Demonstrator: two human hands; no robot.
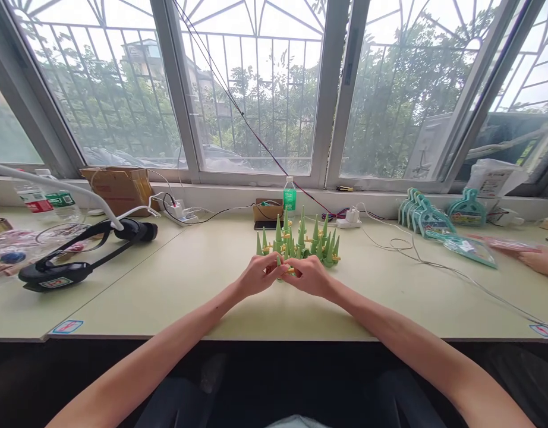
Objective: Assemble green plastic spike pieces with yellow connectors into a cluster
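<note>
In front of me on the table, my left hand (261, 275) and my right hand (310, 276) meet with fingers closed on one green plant watering spike (278, 261). Its pointed tip rises between the left fingers, and a small yellow valve (292, 271) shows at my right fingertips. The fingers cover most of its body. Just beyond my hands stand several more green watering spikes (316, 230), points up, with yellow valves sticking out sideways.
Behind the spikes are a green-labelled bottle (290, 196), a small open carton (268, 209) and a dark phone (265, 225). A black headset (89, 255) lies left. Cables (416, 249) and teal hangers (423, 214) lie right, near another person's hand (541, 260).
</note>
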